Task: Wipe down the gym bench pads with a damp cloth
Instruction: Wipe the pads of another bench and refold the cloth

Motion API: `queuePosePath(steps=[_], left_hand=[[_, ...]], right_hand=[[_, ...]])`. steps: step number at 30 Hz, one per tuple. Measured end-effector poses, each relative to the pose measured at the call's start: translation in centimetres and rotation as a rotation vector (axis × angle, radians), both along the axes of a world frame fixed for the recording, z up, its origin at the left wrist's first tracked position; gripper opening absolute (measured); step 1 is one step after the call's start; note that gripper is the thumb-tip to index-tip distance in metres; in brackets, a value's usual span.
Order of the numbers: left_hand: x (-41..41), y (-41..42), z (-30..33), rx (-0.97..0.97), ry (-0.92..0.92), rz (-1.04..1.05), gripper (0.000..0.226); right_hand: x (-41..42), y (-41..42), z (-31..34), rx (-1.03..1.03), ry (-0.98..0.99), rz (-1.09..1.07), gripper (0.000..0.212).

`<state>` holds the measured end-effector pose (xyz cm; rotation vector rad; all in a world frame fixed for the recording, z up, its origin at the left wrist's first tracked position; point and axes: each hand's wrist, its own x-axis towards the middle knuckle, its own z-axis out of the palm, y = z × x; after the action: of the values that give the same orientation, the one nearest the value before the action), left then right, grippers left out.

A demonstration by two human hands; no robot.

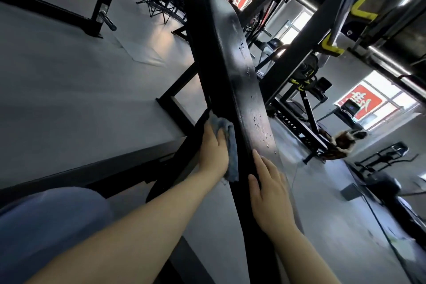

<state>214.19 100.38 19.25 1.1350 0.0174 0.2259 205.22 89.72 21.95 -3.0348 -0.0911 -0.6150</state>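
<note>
A long black bench pad (232,60) runs from the bottom centre up to the top centre, its top face glossy with water drops and worn spots. My left hand (213,148) presses a blue-grey cloth (231,143) against the pad's left side edge. My right hand (268,189) lies flat with fingers together on the near part of the pad's top, holding nothing. The cloth's lower part hangs below my left palm.
The bench's black steel frame (177,90) spreads over grey floor on the left. A rack with yellow-trimmed bars (332,46) stands right. A brown and white dog (345,139) lies by the rack base. My blue-clad knee (50,221) fills the lower left.
</note>
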Motion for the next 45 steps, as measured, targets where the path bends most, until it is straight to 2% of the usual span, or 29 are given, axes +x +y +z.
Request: queuePosePath(steps=[4, 6, 13, 15, 18, 21, 25, 27, 31, 38, 42, 45], left_hand=[[-5.8, -3.8, -4.2, 0.018, 0.066, -0.208, 0.048], [-6.1, -3.7, -3.7, -0.03, 0.063, -0.159, 0.045], [0.4, -0.6, 1.0, -0.154, 0.048, 0.094, 0.044], [-0.1, -0.8, 0.5, -0.118, 0.009, 0.089, 0.045], [-2.0, -2.2, -0.9, -0.065, -0.021, 0.039, 0.048], [-4.0, -4.1, -2.2, -0.116, 0.006, -0.003, 0.049], [-7.6, -6.5, -3.8, -0.113, 0.062, -0.055, 0.041], [-9.1, -7.6, -4.7, -0.083, 0.126, -0.084, 0.036], [-11.5, -9.4, -5.7, -0.024, 0.192, -0.106, 0.038], [-17.2, -12.4, -9.2, 0.028, 0.272, -0.186, 0.043], [-21.3, -14.3, -11.1, -0.002, 0.279, -0.24, 0.04], [-23.2, -15.1, -11.8, -0.01, 0.309, -0.286, 0.043]], right_hand=[[-0.3, 0.2, 0.6, 0.137, 0.01, 0.008, 0.049], [-0.1, 0.2, 0.8, 0.153, 0.023, 0.024, 0.047], [0.2, -0.4, 0.7, 0.132, 0.042, 0.073, 0.051], [0.3, -0.5, 0.9, 0.125, 0.047, 0.086, 0.057], [0.5, -0.9, 0.9, 0.077, 0.037, 0.109, 0.053], [0.6, -1.2, 1.3, 0.055, 0.063, 0.143, 0.053], [-0.7, -3.1, 1.2, 0.163, 0.042, 0.19, 0.049], [-2.4, -4.8, 0.3, 0.18, -0.024, 0.176, 0.046], [-7.0, -9.0, -1.9, 0.169, -0.043, 0.17, 0.056], [-15.9, -15.5, -7.6, 0.124, 0.099, -0.027, 0.046], [-16.8, -15.9, -8.7, 0.234, 0.23, -0.094, 0.038], [-16.7, -15.7, -8.9, 0.248, 0.22, -0.099, 0.039]])
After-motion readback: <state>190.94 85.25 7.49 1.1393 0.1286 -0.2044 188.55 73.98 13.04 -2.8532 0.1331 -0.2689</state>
